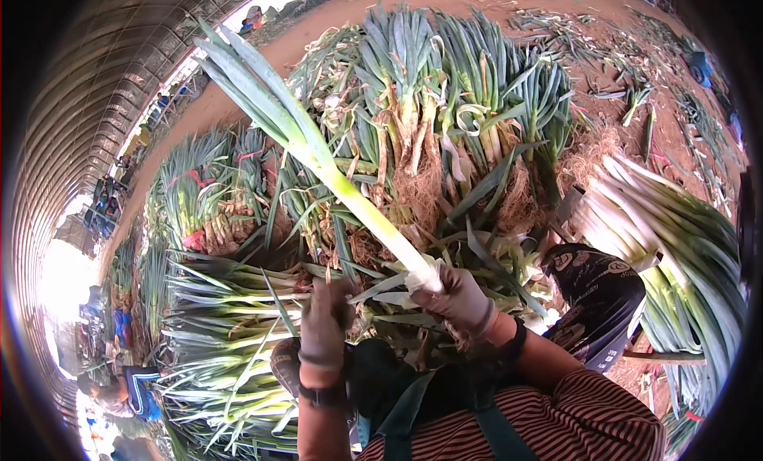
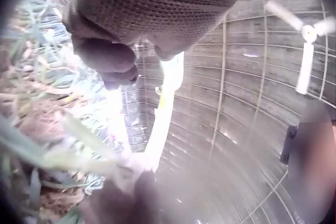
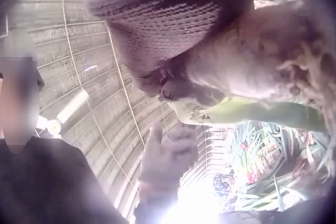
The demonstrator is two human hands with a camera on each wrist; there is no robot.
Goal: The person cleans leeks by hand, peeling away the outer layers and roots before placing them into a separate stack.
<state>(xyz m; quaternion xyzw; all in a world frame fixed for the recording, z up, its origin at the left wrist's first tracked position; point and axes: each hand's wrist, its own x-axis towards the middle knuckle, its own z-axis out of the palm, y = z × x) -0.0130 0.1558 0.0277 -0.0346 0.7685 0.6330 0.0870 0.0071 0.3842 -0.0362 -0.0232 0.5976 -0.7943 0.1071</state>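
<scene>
In the head view, my gloved right hand [image 1: 461, 302] grips a long green onion [image 1: 358, 203] near its root end. Its white stalk slants up and left to blue-green leaves. Loose pale skin hangs about the base beside the fingers, and a fringe of roots [image 3: 315, 77] shows in the right wrist view. My gloved left hand [image 1: 324, 322] is raised a little to the left, its fingers bent. A pale strip of onion skin [image 2: 165, 98] runs between both hands in the left wrist view, its upper end at my left thumb.
Bundles of untrimmed green onions [image 1: 413, 87] with roots stand ahead. Cleaned white-stalked onions [image 1: 675, 246] are heaped at the right, and more onions [image 1: 230, 342] lie at the left. Leaf scraps [image 1: 628, 79] litter the ground. Another person [image 1: 131, 393] is at the far lower left.
</scene>
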